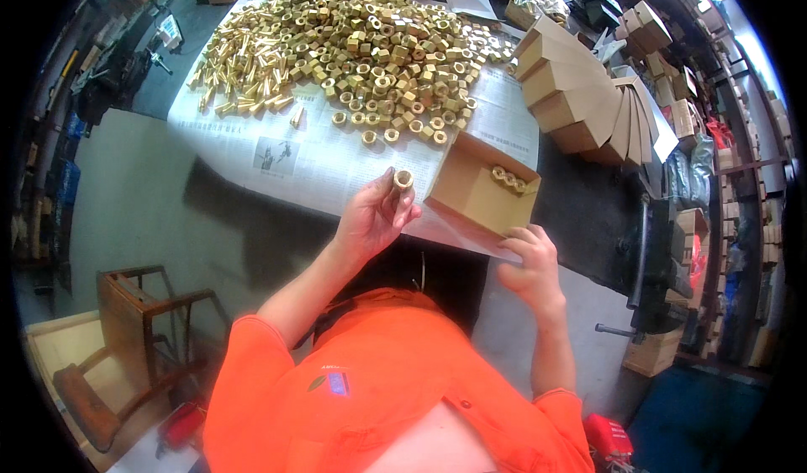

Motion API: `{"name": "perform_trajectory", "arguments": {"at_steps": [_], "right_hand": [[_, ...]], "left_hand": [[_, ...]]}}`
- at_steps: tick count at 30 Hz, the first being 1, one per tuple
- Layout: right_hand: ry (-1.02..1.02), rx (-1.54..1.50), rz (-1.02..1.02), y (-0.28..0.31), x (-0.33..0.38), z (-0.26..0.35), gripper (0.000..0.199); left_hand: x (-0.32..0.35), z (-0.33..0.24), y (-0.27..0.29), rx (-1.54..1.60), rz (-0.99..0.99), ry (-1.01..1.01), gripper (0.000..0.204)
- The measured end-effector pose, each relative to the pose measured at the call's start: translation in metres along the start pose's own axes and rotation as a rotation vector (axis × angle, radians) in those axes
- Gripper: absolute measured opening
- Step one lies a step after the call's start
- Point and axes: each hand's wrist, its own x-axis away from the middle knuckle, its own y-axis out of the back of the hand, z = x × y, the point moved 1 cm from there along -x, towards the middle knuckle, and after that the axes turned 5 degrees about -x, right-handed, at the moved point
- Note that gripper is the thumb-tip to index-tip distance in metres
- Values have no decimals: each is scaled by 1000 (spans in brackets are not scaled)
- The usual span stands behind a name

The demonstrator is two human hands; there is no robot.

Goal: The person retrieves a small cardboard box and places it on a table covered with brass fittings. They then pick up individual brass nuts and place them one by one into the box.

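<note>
Between the thumb and fingers of my left hand (370, 219) is a brass hex nut (403, 179), held up over the newspaper (340, 158) with its hole showing. My right hand (535, 264) grips the near right corner of an open cardboard box (471, 191); part of its grip is hidden. Inside that box a short row of brass nuts (509, 179) lies along the far right wall. A large heap of brass nuts (382, 48) covers the far part of the newspaper, and brass tapered sleeves or pins (239, 69) lie heaped at its left.
Several cardboard boxes (563, 86) lean nested in a fanned stack to the right of the heap. A vise-like metal tool (643, 246) stands at the table's right edge. Shelves (740, 179) with boxes line the right side. A wooden chair (134, 338) stands at lower left.
</note>
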Motion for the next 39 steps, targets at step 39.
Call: {"name": "perform_trajectory", "arguments": {"at_steps": [39], "right_hand": [[42, -39, -6, 5, 1, -4, 28]], "left_hand": [[-101, 35, -69, -2576, 483, -467, 16]]}}
